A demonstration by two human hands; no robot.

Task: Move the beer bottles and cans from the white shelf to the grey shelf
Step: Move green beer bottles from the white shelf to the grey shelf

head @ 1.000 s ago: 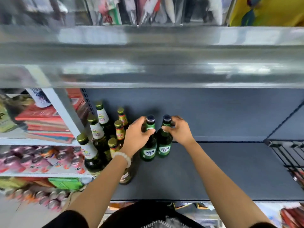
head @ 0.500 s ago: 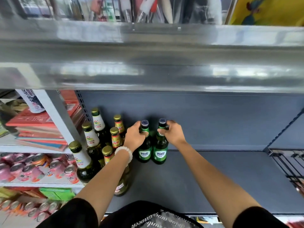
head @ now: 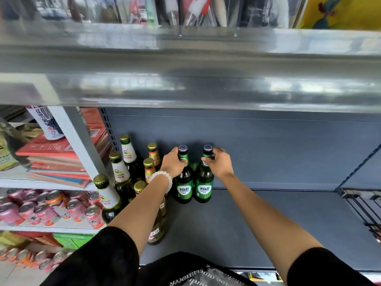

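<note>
Two green beer bottles stand upright side by side at the back of the grey shelf (head: 257, 228). My left hand (head: 172, 162) grips the neck of the left green bottle (head: 184, 186). My right hand (head: 219, 163) grips the neck of the right green bottle (head: 203, 187). To their left stands a cluster of several gold-capped bottles (head: 120, 174), some with white neck labels, some with red and yellow ones. The white shelf (head: 51, 229) at far left carries pink cans (head: 43, 211).
A grey shelf board (head: 185, 75) runs across close overhead, with packaged goods on top. Stacked red books (head: 55, 159) and a white can lie on the upper white shelf. A black wire basket (head: 365, 207) hangs at right. More cans (head: 31, 259) sit at lower left.
Both hands have carried the two green bottles further back on the grey shelf, and the bottles now stand on the board near its rear wall.
</note>
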